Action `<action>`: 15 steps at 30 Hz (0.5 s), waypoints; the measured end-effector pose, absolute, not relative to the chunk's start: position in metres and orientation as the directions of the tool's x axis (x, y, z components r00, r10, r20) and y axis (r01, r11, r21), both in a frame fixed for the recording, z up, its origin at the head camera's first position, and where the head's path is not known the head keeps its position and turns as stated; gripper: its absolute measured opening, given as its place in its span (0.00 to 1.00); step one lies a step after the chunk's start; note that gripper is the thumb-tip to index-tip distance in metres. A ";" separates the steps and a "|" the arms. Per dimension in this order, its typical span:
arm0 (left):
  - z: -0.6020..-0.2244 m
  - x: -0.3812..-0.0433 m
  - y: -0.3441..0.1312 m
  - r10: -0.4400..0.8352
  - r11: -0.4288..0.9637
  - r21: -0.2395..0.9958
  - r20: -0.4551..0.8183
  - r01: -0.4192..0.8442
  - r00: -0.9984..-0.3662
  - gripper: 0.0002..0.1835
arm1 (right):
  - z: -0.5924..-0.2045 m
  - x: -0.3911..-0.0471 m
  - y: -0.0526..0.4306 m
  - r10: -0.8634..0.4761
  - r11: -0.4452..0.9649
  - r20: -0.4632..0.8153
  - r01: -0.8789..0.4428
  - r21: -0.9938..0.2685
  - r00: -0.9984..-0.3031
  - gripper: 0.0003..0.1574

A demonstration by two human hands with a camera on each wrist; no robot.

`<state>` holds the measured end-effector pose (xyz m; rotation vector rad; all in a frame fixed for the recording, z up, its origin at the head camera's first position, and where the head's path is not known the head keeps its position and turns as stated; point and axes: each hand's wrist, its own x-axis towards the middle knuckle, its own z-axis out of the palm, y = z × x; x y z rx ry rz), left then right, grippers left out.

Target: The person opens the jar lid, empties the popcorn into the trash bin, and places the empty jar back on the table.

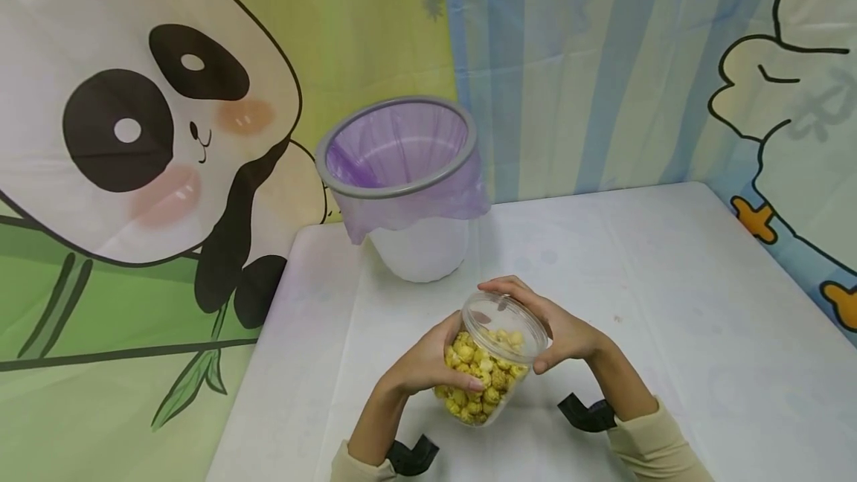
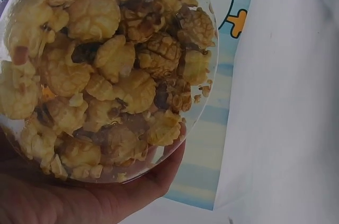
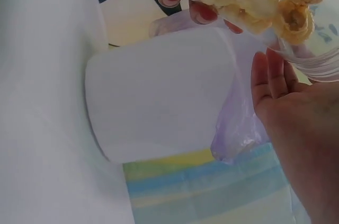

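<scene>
A clear plastic jar (image 1: 485, 385) filled with yellow popcorn (image 2: 100, 81) is held tilted over the table, its top leaning away from the person. My left hand (image 1: 428, 363) grips the jar's side, thumb across the front. At the upper end is a clear round lid (image 1: 505, 326), spanned by my right hand (image 1: 569, 326) with fingers at the far edge and thumb at the near edge. From the right wrist, left-hand fingertips (image 3: 201, 12) show around the jar wall, while the right fingers lie beside the ridged rim (image 3: 318, 65).
Behind the hands stands a white bin (image 1: 422, 248) with a grey ring (image 1: 402, 190) and a purple bag liner (image 1: 402, 143). The white table (image 1: 669, 281) backs onto a cartoon-printed curtain (image 1: 375, 13). Black straps (image 1: 589, 415) are on both wrists.
</scene>
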<state>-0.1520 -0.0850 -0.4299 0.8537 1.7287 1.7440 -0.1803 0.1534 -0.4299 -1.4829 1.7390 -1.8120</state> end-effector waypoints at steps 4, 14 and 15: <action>-0.431 -0.152 -0.085 0.767 -0.059 0.997 0.076 0.048 -0.637 0.49 | -0.427 -0.181 0.153 -0.745 -0.289 0.519 -0.499 -0.817 -0.419 0.62; -0.434 -0.152 -0.085 0.795 -0.052 0.997 0.078 0.059 -0.601 0.46 | -0.420 -0.182 0.153 -0.779 -0.393 0.566 -0.494 -0.776 -0.270 0.60; -0.434 -0.152 -0.086 0.794 -0.047 0.997 0.077 0.065 -0.602 0.46 | -0.419 -0.182 0.153 -0.785 -0.395 0.561 -0.485 -0.780 -0.264 0.60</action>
